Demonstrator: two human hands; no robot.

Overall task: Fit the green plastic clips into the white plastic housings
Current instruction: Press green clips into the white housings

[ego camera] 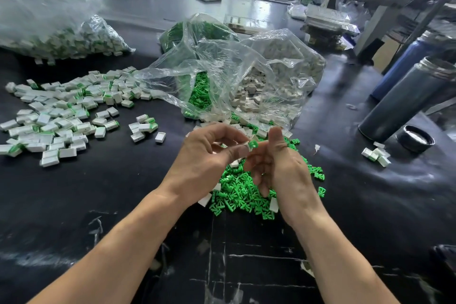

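My left hand and my right hand meet above a heap of loose green clips on the black table. Between their fingertips sits a green clip against a white housing, which is mostly hidden by my fingers. The left thumb and fingers pinch the housing; the right fingers curl around the clip's side with the thumb raised. Several white housings lie mixed into the green heap. A spread of housings with green clips fitted covers the table to the left.
An open clear bag of green clips and one of white housings lie just behind my hands. A bag of fitted parts sits far left. A dark flask and its cap stand right, beside a few housings.
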